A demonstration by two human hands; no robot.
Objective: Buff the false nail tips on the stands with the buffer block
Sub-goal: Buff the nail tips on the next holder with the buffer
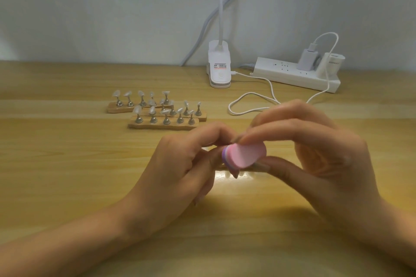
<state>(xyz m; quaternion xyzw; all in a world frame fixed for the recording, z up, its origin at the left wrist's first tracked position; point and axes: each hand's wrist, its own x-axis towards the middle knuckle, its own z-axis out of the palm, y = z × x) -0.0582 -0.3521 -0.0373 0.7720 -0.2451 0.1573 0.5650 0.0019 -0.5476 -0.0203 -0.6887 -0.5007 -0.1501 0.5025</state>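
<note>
Nearest: both forearms are rested on the wooden table [67, 164], probably to steady fine work.

Right hand [315, 159]: the buffer block [243, 155] is gripped between forefinger on top and thumb underneath. It is held off the table at centre frame with its pink face turned toward the camera. A pinch like this looks chosen so the block can be angled freely.

Left hand [180, 171]: the fingers are curled, and thumb and forefinger are brought to the block's left end. Whether something is pinched there cannot be told, as that spot is hidden by the block and fingertips. A bit of wood is glimpsed under the hands but can't be identified.

Further back, left of centre: three wooden stands [165, 126] are laid close together, slightly staggered. The false nail tips [137, 109] are carried on small metal posts, upright and spaced, presumably so each tip can be reached on its own. These are well apart from the block, so none of them is being buffed now.

Far edge: a white clip lamp base [219, 69] and a power strip [292, 74] are placed against the wall. A white cable [234, 114] is looped on the table between them and the hands. The light patch under the hands is likely from that lamp.
</note>
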